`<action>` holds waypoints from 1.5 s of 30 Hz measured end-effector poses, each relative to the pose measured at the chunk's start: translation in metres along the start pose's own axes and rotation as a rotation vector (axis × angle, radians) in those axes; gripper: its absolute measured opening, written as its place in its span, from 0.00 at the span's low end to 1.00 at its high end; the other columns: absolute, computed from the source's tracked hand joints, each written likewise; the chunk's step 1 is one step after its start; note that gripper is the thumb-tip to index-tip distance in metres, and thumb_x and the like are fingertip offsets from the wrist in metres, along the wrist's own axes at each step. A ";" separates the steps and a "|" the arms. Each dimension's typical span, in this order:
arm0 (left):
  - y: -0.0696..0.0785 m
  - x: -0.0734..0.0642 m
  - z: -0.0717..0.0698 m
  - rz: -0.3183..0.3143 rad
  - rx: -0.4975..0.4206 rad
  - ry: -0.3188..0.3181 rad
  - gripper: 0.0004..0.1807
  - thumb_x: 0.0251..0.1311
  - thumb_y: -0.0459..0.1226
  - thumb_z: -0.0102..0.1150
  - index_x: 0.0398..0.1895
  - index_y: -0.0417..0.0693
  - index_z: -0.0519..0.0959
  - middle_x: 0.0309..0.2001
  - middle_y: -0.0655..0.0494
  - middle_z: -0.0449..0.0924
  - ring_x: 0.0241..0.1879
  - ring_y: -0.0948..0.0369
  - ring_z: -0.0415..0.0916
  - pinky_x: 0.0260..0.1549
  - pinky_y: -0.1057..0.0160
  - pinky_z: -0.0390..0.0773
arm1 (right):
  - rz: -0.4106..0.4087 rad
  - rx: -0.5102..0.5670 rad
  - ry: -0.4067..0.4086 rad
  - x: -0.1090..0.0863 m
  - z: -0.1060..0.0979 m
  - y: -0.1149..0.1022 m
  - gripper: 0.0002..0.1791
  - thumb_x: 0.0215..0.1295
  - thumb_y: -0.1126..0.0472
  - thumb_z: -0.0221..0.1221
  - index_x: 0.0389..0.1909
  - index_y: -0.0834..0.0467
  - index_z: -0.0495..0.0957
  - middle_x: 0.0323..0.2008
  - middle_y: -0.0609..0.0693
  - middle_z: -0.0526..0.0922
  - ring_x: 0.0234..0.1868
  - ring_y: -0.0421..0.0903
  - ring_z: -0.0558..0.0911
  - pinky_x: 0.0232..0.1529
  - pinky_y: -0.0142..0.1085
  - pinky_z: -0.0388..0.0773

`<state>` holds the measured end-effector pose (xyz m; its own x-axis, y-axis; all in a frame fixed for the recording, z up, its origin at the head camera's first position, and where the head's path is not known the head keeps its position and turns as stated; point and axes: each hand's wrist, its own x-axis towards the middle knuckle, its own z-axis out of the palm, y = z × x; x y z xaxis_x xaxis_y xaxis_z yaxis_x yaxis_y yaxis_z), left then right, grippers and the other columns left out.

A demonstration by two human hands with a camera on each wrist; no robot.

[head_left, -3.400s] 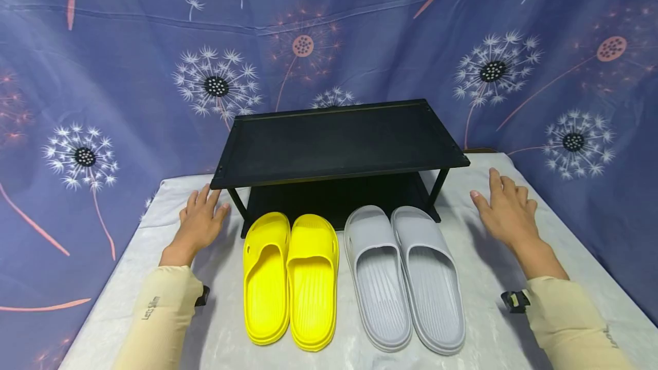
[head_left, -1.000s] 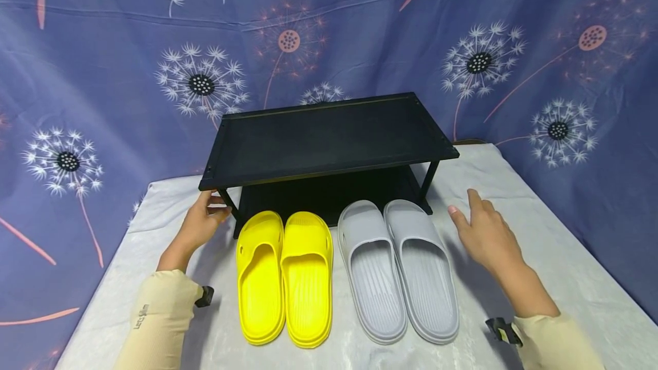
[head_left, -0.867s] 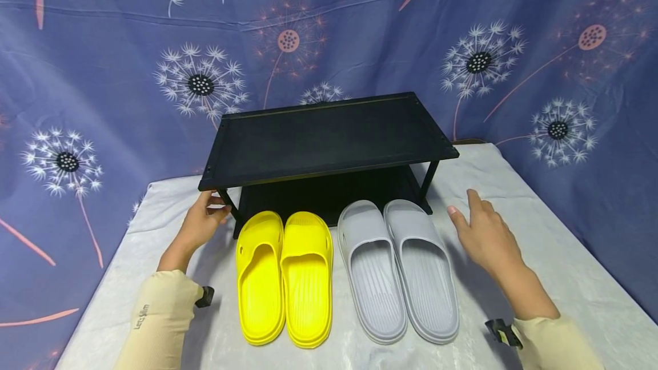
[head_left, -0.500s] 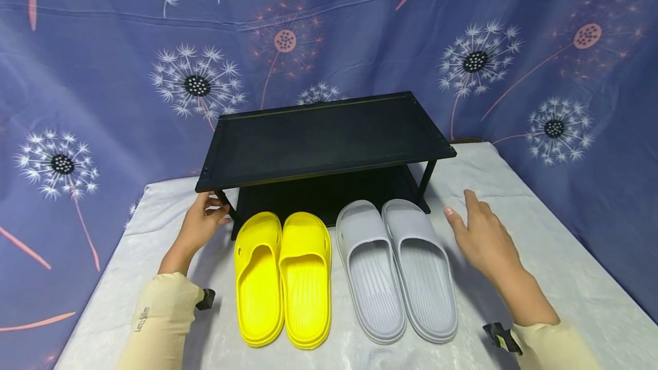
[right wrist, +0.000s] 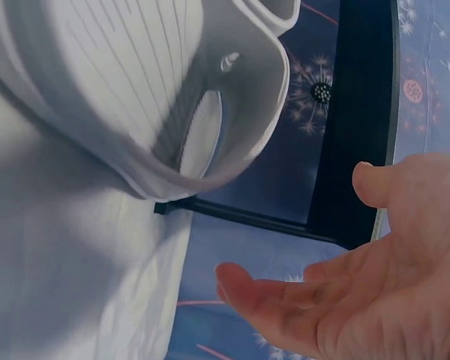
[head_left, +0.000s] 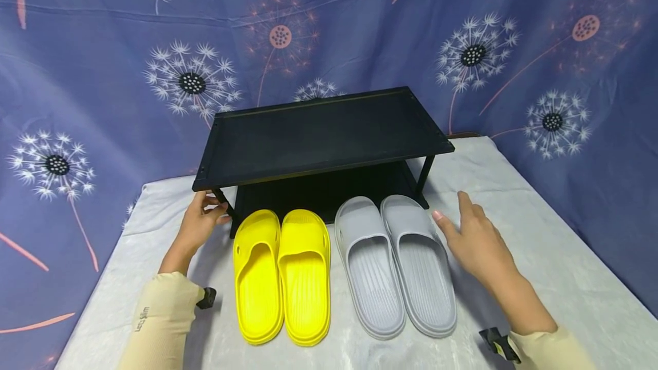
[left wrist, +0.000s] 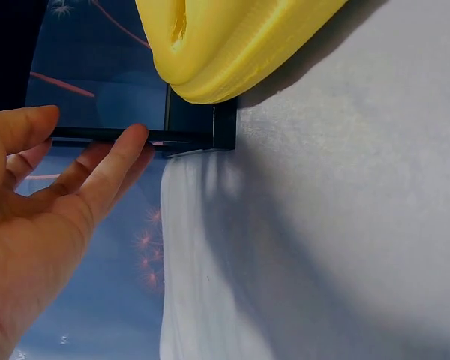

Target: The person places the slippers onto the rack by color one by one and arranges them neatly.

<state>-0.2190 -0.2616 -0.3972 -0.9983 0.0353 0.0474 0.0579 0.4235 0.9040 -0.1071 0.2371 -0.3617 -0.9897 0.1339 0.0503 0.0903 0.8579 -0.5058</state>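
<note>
Hands now sit further inward than in the earliest frame, while slippers and rack keep the same arrangement. The left hand (head_left: 197,224), then beside the furniture, now reaches under the front left corner of a black, flat-topped, two-level rack (head_left: 329,136), at its slim black leg (left wrist: 184,137). Its fingers (left wrist: 109,171) are slightly apart and fairly straight, one crossing the leg in the left wrist view; whether they press on it, I cannot tell. The right hand (head_left: 480,244) is nearer the outer light-grey moulded slipper (head_left: 426,284) than half a second ago, thumb well apart from its loosely extended fingers, just beside the slipper's edge.

That slipper and its inner light-grey mate (head_left: 377,287) lie together in front of the rack, toes towards it; a pair of bright yellow moulded slippers (head_left: 307,238) lies to their left, facing the same way. A narrow strip of white fabric tabletop (head_left: 570,244) separates the two pairs. Further fabric extends from the right hand to the table's right edge. The rack's top board overhangs its lower black shelf (head_left: 329,187), leaving a low gap between levels, its front edge partly hidden by the slipper toes.
</note>
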 end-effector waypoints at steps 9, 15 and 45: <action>0.000 0.004 0.000 -0.005 0.010 0.004 0.26 0.69 0.34 0.51 0.66 0.52 0.56 0.54 0.38 0.63 0.46 0.44 0.77 0.44 0.51 0.83 | 0.025 -0.044 -0.035 -0.012 0.005 -0.007 0.55 0.65 0.27 0.41 0.74 0.67 0.39 0.62 0.77 0.60 0.54 0.78 0.68 0.43 0.69 0.69; 0.000 0.002 0.001 -0.006 -0.008 0.001 0.27 0.69 0.32 0.50 0.68 0.51 0.56 0.55 0.38 0.62 0.47 0.43 0.75 0.44 0.50 0.83 | 0.033 -0.081 -0.029 -0.020 0.010 -0.008 0.59 0.61 0.24 0.43 0.73 0.68 0.40 0.59 0.77 0.63 0.51 0.77 0.71 0.34 0.67 0.72; -0.003 0.003 0.003 0.012 -0.029 0.014 0.29 0.69 0.30 0.49 0.70 0.51 0.54 0.53 0.37 0.62 0.47 0.40 0.72 0.44 0.48 0.83 | 0.061 -0.153 -0.125 -0.038 0.018 -0.013 0.70 0.51 0.18 0.45 0.70 0.75 0.38 0.59 0.79 0.62 0.48 0.77 0.73 0.33 0.64 0.74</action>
<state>-0.2220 -0.2599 -0.4012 -0.9976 0.0272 0.0644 0.0699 0.3962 0.9155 -0.0724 0.2115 -0.3728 -0.9871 0.1334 -0.0888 0.1570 0.9167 -0.3674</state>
